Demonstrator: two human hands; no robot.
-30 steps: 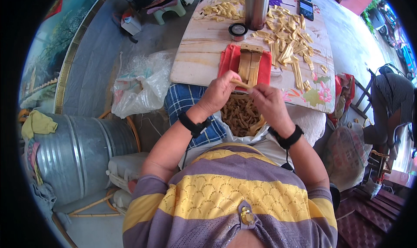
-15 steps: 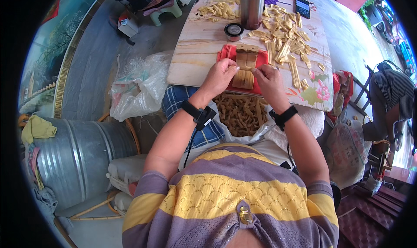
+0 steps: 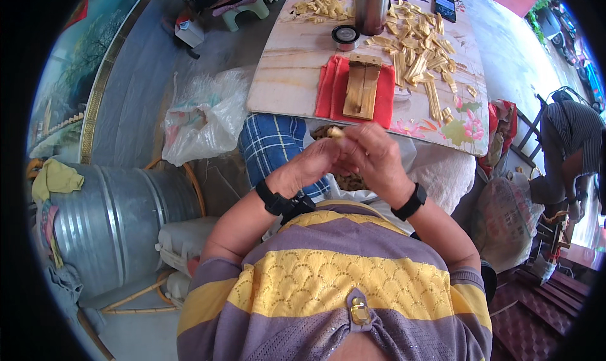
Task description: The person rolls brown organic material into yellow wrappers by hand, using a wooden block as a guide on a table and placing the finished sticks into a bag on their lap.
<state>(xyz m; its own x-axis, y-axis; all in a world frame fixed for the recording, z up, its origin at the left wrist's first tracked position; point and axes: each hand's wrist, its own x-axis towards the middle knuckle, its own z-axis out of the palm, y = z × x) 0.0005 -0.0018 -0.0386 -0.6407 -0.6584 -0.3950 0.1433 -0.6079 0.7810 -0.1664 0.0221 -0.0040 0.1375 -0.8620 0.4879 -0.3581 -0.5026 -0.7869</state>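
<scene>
My left hand and my right hand meet in front of the table's near edge, their fingers closed together. A small pale-yellow piece shows between their fingertips; its lower part is hidden. Just beyond them a wooden board with a groove and a raised block at its far end lies on a folded red cloth. Under my hands, a white bag holds brown strip-like pieces, mostly covered by the hands.
Flat yellow strips are strewn over the table, near a steel flask, a round lid and a phone. A metal drum and plastic bag stand left; another person bends at right.
Both hands have drawn back from the wooden board toward my body and come together, carrying the small yellow piece. The board's top is now uncovered.
</scene>
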